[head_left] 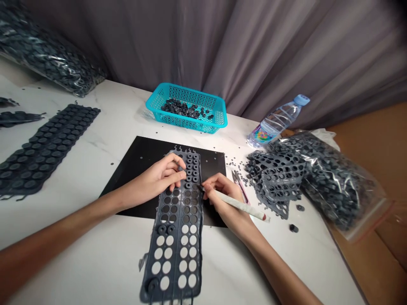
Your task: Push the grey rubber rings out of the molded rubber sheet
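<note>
A dark grey rubber sheet (177, 237) with rows of round holes lies lengthwise before me, its far part on a black mat (127, 178). Several rubber rings (189, 173) sit in its upper right rows; two more show mid-left. My left hand (167, 173) is over the sheet's upper left, thumb and forefinger pinched on a small dark rubber piece (182, 169). In my right hand (224, 197) is a slim pen-like tool (240, 204) with a pale wrapped handle and red end. Its dark tip points at the sheet's right edge beside the rings; the exact kind is unclear.
Behind the mat stands a turquoise basket (186, 125) with loose rubber rings. To the right are a water bottle (276, 123), small scissors (241, 186), stacked punched sheets (276, 173) and a bag of rings (337, 178). Another sheet (47, 146) and a full bag (54, 55) lie left.
</note>
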Motion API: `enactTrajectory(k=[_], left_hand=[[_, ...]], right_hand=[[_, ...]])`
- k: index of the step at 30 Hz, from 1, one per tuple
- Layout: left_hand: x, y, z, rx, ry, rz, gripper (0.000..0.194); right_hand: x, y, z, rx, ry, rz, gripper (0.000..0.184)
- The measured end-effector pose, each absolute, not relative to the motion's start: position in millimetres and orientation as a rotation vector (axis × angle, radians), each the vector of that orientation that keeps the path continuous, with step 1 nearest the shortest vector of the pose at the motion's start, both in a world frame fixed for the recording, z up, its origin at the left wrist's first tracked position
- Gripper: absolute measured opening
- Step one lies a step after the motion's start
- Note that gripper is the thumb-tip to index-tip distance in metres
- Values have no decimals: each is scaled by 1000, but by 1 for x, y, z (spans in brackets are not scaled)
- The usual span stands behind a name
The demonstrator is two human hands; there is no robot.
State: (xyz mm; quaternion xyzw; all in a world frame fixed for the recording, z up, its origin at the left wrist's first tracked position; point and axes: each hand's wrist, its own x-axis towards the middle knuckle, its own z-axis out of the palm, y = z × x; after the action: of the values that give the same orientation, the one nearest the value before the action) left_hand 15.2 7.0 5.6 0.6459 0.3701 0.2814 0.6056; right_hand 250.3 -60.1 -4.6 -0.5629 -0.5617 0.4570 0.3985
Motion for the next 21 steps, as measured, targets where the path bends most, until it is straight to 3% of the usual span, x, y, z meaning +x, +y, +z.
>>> enactTrajectory(k=[5,10,14,18,21], left_hand=[[23,36,13,1789,811,827,22],[43,135,43,2288,859,1015,19],[48,187,46,2466,1001,971,23],[40,144,41,2521,975,1054,20],[29,73,39,2416,806,862,13]], right_hand=[[252,-60,-9,-1421,-1423,1154,13],[252,-62,-4,-1437,-1422,1164,16],[252,-63,0,-1438,-1439,1169,11],[252,-62,0,-1431,-1449,1175,12],[251,-60,-1,-1380,-1465,1190,13]])
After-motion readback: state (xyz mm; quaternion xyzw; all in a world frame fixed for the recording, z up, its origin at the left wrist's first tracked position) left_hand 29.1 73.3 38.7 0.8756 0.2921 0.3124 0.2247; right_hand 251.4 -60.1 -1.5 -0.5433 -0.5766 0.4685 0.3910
